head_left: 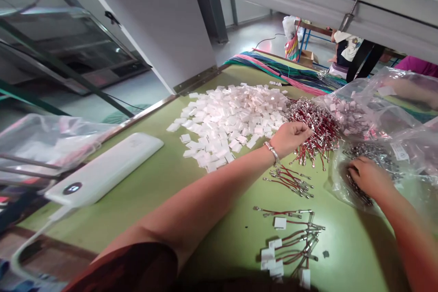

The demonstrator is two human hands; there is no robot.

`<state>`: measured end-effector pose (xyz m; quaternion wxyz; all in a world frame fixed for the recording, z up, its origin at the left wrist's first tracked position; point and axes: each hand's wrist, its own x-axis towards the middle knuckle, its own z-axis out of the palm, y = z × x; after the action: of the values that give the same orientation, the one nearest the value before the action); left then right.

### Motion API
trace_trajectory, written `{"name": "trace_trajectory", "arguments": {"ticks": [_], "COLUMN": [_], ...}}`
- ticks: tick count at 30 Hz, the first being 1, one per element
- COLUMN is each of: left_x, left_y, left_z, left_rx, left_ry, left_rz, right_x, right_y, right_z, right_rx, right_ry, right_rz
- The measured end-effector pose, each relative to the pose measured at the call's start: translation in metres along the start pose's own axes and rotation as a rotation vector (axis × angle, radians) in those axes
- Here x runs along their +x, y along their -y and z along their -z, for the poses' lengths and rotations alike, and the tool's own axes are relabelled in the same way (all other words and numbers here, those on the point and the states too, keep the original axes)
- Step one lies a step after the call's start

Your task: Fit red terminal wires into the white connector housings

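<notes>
Below everything, a green worktop, apparently serving as one flat field within reach of both hands. On the right, a large clear bag, slumped, with pale pieces showing through. Along the far side, a bundle of coloured wires, laid lengthwise, perhaps to stay clear of the nearer heaps. In the middle, a broad heap of white pieces, spread loose, likely for easy picking. Near the left edge, a white device with a cable, well apart from the heaps, presumably to leave the middle free. Right of the white pieces, a dense heap of red leads with metal ends; apparently sorted by kind. Just beside, a smaller bag of dark metal parts.

Left hand at the near side of the red leads, thumb and fingers drawn close; cannot tell if pinching one. Right hand over the smaller bag, fingers curled down at the metal parts; cannot tell if gripping any.

Closest to the body, a row of leads, several with white pieces at one end, lying roughly parallel, probably to avoid tangling. Between row and heap, a small loose batch. On the left wrist, a bracelet. Right of the row, a dark scrap.
</notes>
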<state>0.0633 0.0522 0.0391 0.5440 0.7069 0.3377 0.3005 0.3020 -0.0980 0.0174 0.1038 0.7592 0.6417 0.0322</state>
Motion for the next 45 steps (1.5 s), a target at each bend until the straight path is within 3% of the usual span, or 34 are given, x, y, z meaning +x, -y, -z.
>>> {"name": "trace_trajectory", "arguments": {"ticks": [4,7,10,14,17,22,27,31,36,40,43,45], "left_x": [-0.006,-0.009,-0.013,-0.017,-0.018,-0.017,-0.016,-0.017,-0.019,-0.021,-0.020,-0.020], "left_y": [-0.003,-0.001,0.005,0.010,0.011,0.012,0.011,0.009,0.009,0.007,0.004,0.002], "left_z": [-0.006,-0.014,-0.022,-0.028,-0.029,-0.029,-0.026,-0.026,-0.026,-0.023,-0.017,-0.013], "left_rx": [0.046,0.045,0.089,0.064,0.055,0.090,0.098,0.096,0.185,0.527,0.871,0.952], "left_ry": [0.108,0.218,0.242,0.266,0.305,0.299,0.311,0.333,0.312,0.332,0.439,0.497], "left_rz": [-0.038,-0.022,-0.073,-0.106,-0.113,-0.108,-0.143,-0.184,-0.226,-0.395,-0.505,-0.517], "right_x": [0.006,0.001,-0.006,-0.009,-0.006,-0.005,-0.010,-0.012,-0.009,-0.011,-0.014,-0.016], "right_y": [-0.008,-0.004,0.022,0.068,0.083,0.081,0.081,0.082,0.077,0.077,0.086,0.095], "right_z": [0.006,0.016,0.027,0.030,0.024,0.017,0.015,0.017,0.018,0.017,0.014,0.012], "right_rx": [0.059,0.189,0.562,0.955,0.957,0.910,0.983,1.035,0.958,0.951,1.019,1.079], "right_ry": [0.030,-0.091,-0.247,-0.317,-0.369,-0.466,-0.403,-0.433,-0.425,-0.321,-0.234,-0.212], "right_rz": [0.009,-0.099,-0.101,-0.062,-0.019,0.070,0.042,-0.019,0.045,0.068,0.049,0.024]}}
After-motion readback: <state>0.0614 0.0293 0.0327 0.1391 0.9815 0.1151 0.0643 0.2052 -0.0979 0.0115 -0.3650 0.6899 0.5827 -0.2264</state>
